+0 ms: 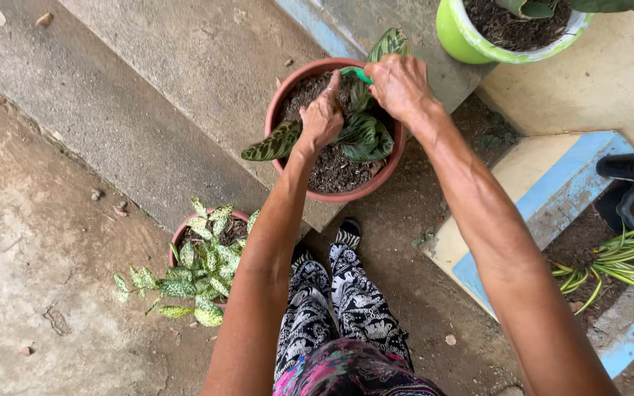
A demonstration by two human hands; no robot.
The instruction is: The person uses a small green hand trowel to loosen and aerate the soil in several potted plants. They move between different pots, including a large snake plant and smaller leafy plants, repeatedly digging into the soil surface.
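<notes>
Below the person, a terracotta pot filled with dark soil stands on the edge of a concrete step, and both hands are working inside it. The left hand rests on the soil near the middle of the pot, its fingers bent and pressed together, with the index finger pointing up toward the far rim; a ring is visible on one finger. The right hand is above the far side of the pot, and its fingers are closed around a green handle, of which only a short end comes out. Between and under the hands grows a plant with dark patterned leaves; one leaf hangs out over the near left rim. On the ground just to the left of the person's legs stands a smaller pot with speckled pale green leaves. A bright green pot sits on the step above, well apart from the hands. At the right, a striped grass-like plant lies near a blue-edged step.
</notes>
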